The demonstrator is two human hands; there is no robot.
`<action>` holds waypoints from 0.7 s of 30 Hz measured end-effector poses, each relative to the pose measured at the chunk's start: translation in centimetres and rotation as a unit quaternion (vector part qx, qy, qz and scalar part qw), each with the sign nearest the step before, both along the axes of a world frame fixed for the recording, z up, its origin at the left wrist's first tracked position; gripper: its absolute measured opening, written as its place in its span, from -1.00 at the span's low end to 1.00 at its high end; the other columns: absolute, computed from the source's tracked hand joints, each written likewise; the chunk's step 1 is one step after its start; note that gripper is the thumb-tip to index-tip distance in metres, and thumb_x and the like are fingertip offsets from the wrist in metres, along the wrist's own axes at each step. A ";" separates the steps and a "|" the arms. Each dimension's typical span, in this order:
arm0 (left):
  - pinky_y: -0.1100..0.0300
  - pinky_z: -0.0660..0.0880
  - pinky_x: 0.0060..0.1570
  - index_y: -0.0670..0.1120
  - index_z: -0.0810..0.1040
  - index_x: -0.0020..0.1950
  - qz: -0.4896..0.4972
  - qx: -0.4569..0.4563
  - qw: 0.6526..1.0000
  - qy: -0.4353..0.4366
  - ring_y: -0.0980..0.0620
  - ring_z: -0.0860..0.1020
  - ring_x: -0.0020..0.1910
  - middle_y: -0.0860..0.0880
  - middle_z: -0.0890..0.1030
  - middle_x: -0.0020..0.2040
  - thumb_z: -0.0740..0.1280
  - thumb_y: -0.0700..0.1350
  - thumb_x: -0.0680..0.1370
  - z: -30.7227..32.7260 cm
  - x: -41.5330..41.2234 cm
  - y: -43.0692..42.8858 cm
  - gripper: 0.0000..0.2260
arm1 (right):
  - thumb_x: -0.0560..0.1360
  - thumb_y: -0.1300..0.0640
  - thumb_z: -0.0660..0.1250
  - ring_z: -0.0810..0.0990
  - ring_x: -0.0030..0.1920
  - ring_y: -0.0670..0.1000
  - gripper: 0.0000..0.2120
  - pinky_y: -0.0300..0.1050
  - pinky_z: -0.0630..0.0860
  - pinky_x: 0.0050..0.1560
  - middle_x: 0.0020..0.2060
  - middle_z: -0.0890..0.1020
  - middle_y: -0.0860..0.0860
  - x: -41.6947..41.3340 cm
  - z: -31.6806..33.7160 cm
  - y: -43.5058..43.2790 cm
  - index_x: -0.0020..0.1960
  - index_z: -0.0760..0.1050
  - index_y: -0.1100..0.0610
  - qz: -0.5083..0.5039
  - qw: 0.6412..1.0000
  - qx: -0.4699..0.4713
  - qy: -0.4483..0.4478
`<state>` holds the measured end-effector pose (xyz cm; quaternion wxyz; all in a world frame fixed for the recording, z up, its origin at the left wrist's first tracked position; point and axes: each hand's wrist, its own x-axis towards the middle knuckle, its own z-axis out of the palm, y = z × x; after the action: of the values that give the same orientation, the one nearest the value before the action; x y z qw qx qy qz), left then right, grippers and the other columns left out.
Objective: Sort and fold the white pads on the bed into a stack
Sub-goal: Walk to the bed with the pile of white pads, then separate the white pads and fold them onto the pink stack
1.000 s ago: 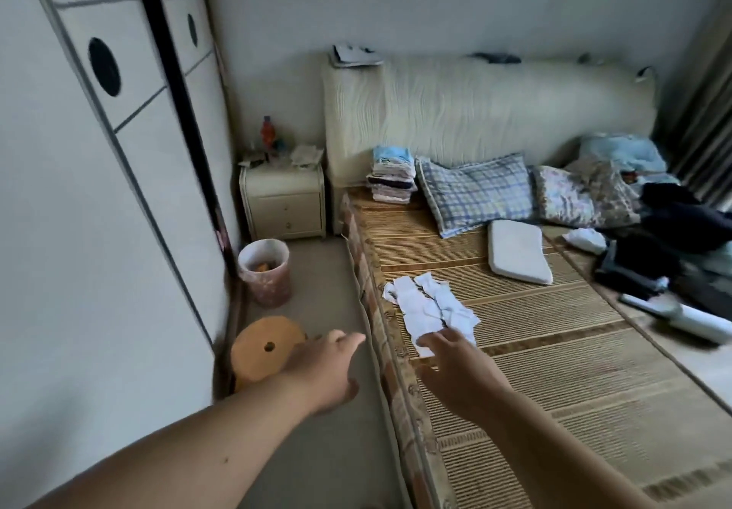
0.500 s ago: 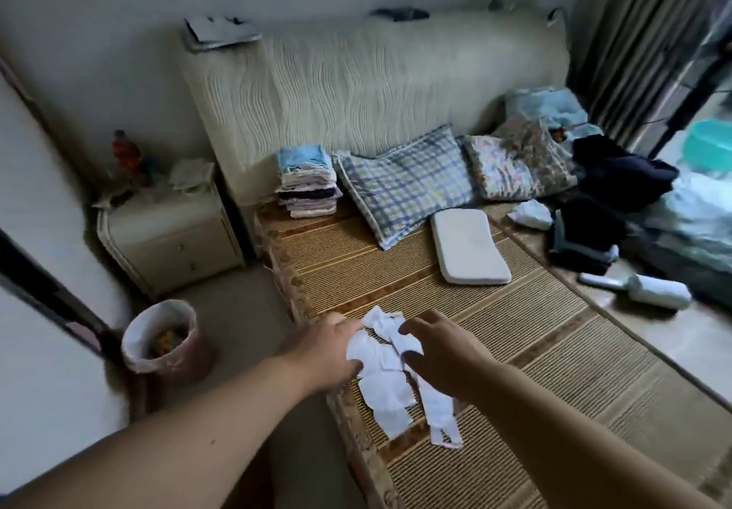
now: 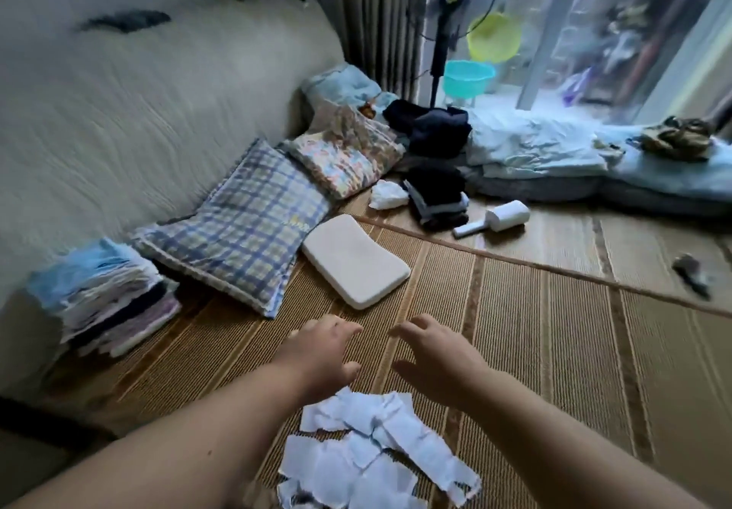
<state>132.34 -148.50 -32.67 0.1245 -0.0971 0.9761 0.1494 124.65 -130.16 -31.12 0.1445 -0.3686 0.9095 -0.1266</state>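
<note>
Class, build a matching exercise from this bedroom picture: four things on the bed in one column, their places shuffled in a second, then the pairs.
1 folded clothes stack
2 lint roller
3 white scraps
4 white foam pad

a between the forearms, nearest the camera
b beside the checked pillow
c far left, by the headboard
d next to the dark folded clothes

Pairs: 1-c; 2-d; 3-a; 4-b

The left hand [image 3: 323, 354] and right hand [image 3: 431, 354] hover side by side over the brown woven straw bed mat [image 3: 534, 350], fingers loosely spread and holding nothing. Torn white paper scraps [image 3: 368, 453] lie just behind the hands, between the forearms. Ahead of them rests a white rectangular foam pad [image 3: 356, 261]. Further ahead to the left are a blue plaid pillow [image 3: 245, 223] and a stack of folded clothes [image 3: 103, 294].
</note>
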 end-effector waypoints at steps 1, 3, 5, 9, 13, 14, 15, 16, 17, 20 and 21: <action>-0.03 0.32 0.32 0.15 0.22 0.44 -0.033 -0.002 0.999 -0.005 0.03 0.34 0.35 0.07 0.36 0.40 0.26 0.16 0.46 -0.9 -1.1 -1.3 -0.43 | 0.47 -0.09 0.30 0.51 0.16 0.03 -0.53 0.02 0.52 0.13 0.26 0.44 0.00 0.1 -1.0 -1.1 0.35 0.31 -0.11 -0.042 0.999 -0.006 -0.011; -0.03 0.30 0.35 0.16 0.20 0.45 -0.078 0.002 0.997 -0.009 0.04 0.33 0.37 0.09 0.35 0.41 0.25 0.16 0.46 -2.3 -2.3 -2.9 -0.43 | 0.47 -0.07 0.31 0.49 0.21 0.01 -0.50 0.01 0.49 0.19 0.29 0.44 -0.03 0.8 -2.6 -2.6 0.38 0.28 -0.11 -0.123 0.992 -0.022 -0.034; -0.02 0.28 0.35 0.17 0.21 0.44 -0.124 0.017 0.992 -0.008 0.05 0.32 0.37 0.10 0.35 0.40 0.26 0.15 0.46 -3.6 -2.9 -4.7 -0.44 | 0.46 -0.06 0.30 0.48 0.22 -0.01 -0.46 -0.02 0.46 0.20 0.29 0.44 -0.05 1.8 -4.3 -4.3 0.40 0.26 -0.11 -0.199 0.978 -0.027 -0.048; 0.03 0.34 0.33 0.16 0.28 0.41 -0.182 0.056 0.982 0.000 0.09 0.36 0.33 0.12 0.40 0.36 0.24 0.13 0.48 -5.9 -2.8 -7.5 -0.51 | 0.45 -0.06 0.27 0.48 0.19 -0.03 -0.46 -0.04 0.45 0.17 0.26 0.44 -0.06 4.6 -6.6 -6.1 0.40 0.25 -0.10 -0.288 0.955 -0.014 -0.064; 0.07 0.36 0.29 0.13 0.33 0.38 -0.193 0.088 0.977 0.008 0.10 0.38 0.29 0.13 0.44 0.31 0.22 0.09 0.47 -8.7 -2.8 -8.4 -0.54 | 0.46 -0.05 0.27 0.49 0.15 -0.03 -0.46 -0.05 0.47 0.14 0.25 0.43 -0.07 6.6 -9.0 -6.0 0.41 0.24 -0.08 -0.332 0.941 -0.004 -0.062; 0.07 0.36 0.28 0.13 0.33 0.38 -0.193 0.088 0.977 0.012 0.09 0.38 0.28 0.13 0.45 0.31 0.22 0.09 0.47 -9.9 -3.0 -8.3 -0.54 | 0.46 -0.04 0.27 0.49 0.15 -0.04 -0.46 -0.04 0.47 0.14 0.25 0.44 -0.07 6.5 -9.9 -5.9 0.41 0.24 -0.08 -0.335 0.940 -0.005 -0.057; 0.07 0.36 0.28 0.12 0.33 0.38 -0.195 0.086 0.977 0.021 0.09 0.39 0.28 0.13 0.45 0.31 0.22 0.09 0.47 -11.1 -3.2 -8.1 -0.53 | 0.45 -0.03 0.28 0.49 0.15 -0.04 -0.46 -0.04 0.48 0.14 0.24 0.44 -0.07 6.1 -11.0 -5.9 0.41 0.25 -0.07 -0.337 0.940 -0.009 -0.047; 0.06 0.36 0.28 0.12 0.32 0.39 -0.195 0.087 0.977 0.029 0.09 0.38 0.28 0.13 0.45 0.31 0.22 0.09 0.47 -12.4 -3.5 -7.7 -0.53 | 0.45 -0.02 0.28 0.50 0.15 -0.03 -0.46 -0.04 0.48 0.14 0.24 0.45 -0.07 5.7 -12.3 -6.0 0.41 0.26 -0.07 -0.335 0.941 -0.014 -0.038; 0.06 0.36 0.29 0.12 0.32 0.39 -0.194 0.090 0.976 0.038 0.09 0.38 0.28 0.13 0.45 0.30 0.23 0.10 0.47 -14.2 -3.8 -7.2 -0.52 | 0.45 -0.01 0.29 0.50 0.14 -0.03 -0.47 -0.04 0.48 0.13 0.23 0.46 -0.06 5.2 -13.9 -6.1 0.40 0.28 -0.06 -0.329 0.944 -0.020 -0.028; 0.03 0.34 0.32 0.14 0.30 0.40 -0.186 0.088 0.975 0.078 0.09 0.36 0.31 0.11 0.43 0.33 0.25 0.11 0.47 -19.9 -4.7 -5.7 -0.51 | 0.45 0.00 0.31 0.51 0.12 -0.02 -0.49 -0.04 0.48 0.13 0.20 0.48 -0.04 3.4 -19.5 -6.2 0.38 0.32 -0.04 -0.301 0.953 -0.039 0.005; 0.00 0.33 0.33 0.14 0.29 0.40 -0.187 0.084 0.975 0.091 0.08 0.35 0.33 0.10 0.42 0.35 0.25 0.12 0.47 -22.1 -4.9 -5.1 -0.50 | 0.45 0.01 0.32 0.51 0.12 -0.02 -0.50 -0.04 0.48 0.13 0.18 0.50 -0.04 2.9 -21.8 -6.1 0.37 0.33 -0.04 -0.286 0.957 -0.045 0.021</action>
<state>127.40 -153.64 -54.79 0.0682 0.1116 0.9683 0.2128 127.56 -136.27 -52.93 0.0665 -0.1014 0.9731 -0.1960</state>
